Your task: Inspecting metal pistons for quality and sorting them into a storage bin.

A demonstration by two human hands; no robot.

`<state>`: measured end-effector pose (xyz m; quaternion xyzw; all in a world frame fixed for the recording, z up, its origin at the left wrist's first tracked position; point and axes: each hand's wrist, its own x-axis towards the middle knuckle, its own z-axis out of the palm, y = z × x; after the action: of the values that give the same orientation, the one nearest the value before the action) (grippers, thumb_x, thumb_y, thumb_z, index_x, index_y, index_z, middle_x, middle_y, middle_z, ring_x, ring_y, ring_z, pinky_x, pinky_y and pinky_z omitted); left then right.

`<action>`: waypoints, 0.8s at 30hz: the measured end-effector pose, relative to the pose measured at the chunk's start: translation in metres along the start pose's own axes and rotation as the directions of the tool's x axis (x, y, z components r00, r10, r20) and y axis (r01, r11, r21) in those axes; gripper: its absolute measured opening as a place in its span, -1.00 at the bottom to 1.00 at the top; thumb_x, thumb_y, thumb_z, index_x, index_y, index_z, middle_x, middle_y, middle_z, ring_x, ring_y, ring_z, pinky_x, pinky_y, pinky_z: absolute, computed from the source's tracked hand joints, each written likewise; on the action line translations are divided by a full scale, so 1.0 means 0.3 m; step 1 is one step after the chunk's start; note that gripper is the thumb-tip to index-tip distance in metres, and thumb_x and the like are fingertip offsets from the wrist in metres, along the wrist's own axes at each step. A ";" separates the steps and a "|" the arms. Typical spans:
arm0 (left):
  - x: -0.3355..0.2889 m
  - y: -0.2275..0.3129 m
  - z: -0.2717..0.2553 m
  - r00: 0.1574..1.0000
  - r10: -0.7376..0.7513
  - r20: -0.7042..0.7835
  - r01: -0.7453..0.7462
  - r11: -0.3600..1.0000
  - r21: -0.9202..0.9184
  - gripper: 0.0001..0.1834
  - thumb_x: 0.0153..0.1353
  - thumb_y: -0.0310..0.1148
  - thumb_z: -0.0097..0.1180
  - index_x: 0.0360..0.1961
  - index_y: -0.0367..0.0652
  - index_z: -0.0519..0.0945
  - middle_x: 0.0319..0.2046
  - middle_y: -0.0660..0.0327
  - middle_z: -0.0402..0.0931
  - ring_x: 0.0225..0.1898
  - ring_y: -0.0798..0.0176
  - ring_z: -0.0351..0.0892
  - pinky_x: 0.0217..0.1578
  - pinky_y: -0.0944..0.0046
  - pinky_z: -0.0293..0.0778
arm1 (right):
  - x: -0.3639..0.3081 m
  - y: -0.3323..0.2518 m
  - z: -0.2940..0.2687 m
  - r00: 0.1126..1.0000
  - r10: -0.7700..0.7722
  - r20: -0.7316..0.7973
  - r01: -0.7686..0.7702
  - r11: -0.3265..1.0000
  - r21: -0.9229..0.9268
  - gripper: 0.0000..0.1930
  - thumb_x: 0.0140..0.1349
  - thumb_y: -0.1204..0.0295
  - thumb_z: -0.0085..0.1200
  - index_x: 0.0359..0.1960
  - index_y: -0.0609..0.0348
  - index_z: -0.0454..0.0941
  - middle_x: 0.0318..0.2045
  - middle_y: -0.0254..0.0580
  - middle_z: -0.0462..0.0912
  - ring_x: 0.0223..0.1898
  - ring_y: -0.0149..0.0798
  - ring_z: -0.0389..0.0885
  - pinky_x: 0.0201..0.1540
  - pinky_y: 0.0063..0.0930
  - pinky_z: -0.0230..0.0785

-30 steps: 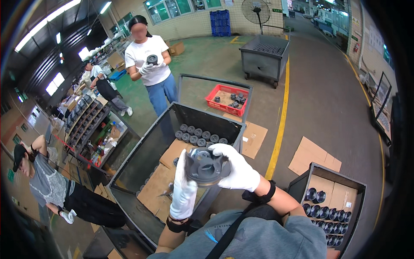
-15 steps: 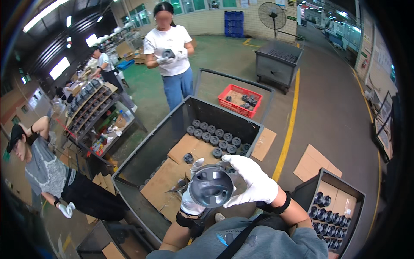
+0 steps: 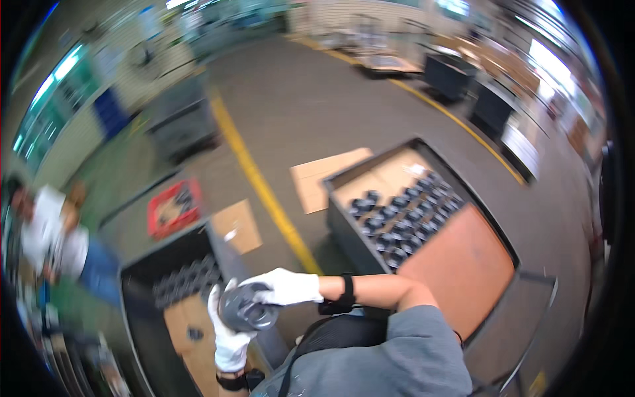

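A dark grey metal piston (image 3: pixel 239 308) is held in front of my body, blurred by motion. My left hand (image 3: pixel 227 341), in a white glove, grips it from the left and below, with fingers up along its side. From the right, my white-gloved right hand (image 3: pixel 291 286) closes over its upper edge and a recess in its side. Behind the piston, the deep grey metal bin (image 3: pixel 129 325) holds rows of similar parts (image 3: pixel 188 283) and one single part (image 3: pixel 194 333) on cardboard.
To the right, another metal bin (image 3: pixel 338 221) holds several dark pistons (image 3: pixel 413 215) beside an orange-brown sheet (image 3: pixel 456 264). Cardboard (image 3: pixel 317 178) lies on the floor by a yellow line (image 3: pixel 254 172). Further left are a red crate (image 3: pixel 155 213), a grey cart (image 3: pixel 180 122) and a person in white (image 3: pixel 56 231).
My view has swung right, bringing the right-hand bin toward the middle. The piston has tilted in my hands; my right hand has moved from beside it to gripping its upper side.
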<state>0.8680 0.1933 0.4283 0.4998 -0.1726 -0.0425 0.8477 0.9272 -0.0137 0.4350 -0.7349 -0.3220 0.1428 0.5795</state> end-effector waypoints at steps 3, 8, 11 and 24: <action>0.065 -0.110 0.038 0.961 -0.246 0.128 0.217 0.955 0.203 0.35 -0.19 -0.48 0.52 0.49 0.07 -0.25 0.42 0.01 -0.03 0.36 -0.08 0.16 0.25 -0.03 0.31 | -0.188 0.065 -0.141 0.959 0.256 -0.123 -0.233 0.956 0.178 -0.57 0.30 0.27 -0.01 0.21 0.00 0.47 -0.20 -0.23 0.67 -0.27 -0.41 0.61 -0.21 -0.49 0.51; 0.094 -0.307 -0.031 0.630 -0.759 0.165 0.633 0.625 0.457 -0.14 0.07 -0.56 0.29 0.40 -0.11 0.18 0.30 0.03 0.27 0.17 0.09 0.41 0.09 0.23 0.42 | -0.686 0.191 -0.336 0.551 0.688 -0.473 -0.539 0.725 0.429 -0.58 0.29 0.15 -0.05 0.05 0.09 0.59 -0.16 -0.18 0.69 -0.18 -0.40 0.64 -0.19 -0.50 0.51; 0.030 -0.532 -0.198 0.463 -0.884 0.060 0.725 0.417 0.548 -0.29 0.15 -0.51 0.23 0.34 -0.20 0.27 0.18 0.00 0.42 0.08 0.10 0.51 0.09 0.18 0.45 | -1.038 0.400 -0.350 0.169 0.578 -0.799 -0.417 0.776 0.473 -0.66 0.25 0.30 0.03 -0.01 0.16 0.61 -0.29 -0.24 0.71 -0.31 -0.39 0.64 -0.35 -0.47 0.52; -0.566 -0.756 -0.467 0.736 -0.675 -0.039 0.113 0.066 0.991 -0.69 0.22 -0.28 0.06 -0.05 -0.12 0.61 -0.04 0.01 0.57 0.02 0.01 0.51 0.00 0.10 0.47 | -1.100 1.005 -0.939 -0.111 0.759 -0.642 -0.189 0.618 0.763 -0.92 0.20 0.51 -0.03 -0.40 0.20 0.52 -0.66 -0.14 0.54 -0.74 -0.26 0.47 -0.74 -0.40 0.23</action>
<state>0.7786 0.2387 0.1285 0.9132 -0.1959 -0.2760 0.2269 0.9362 -0.4749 0.1777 -0.5468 0.4788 -0.0932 0.6805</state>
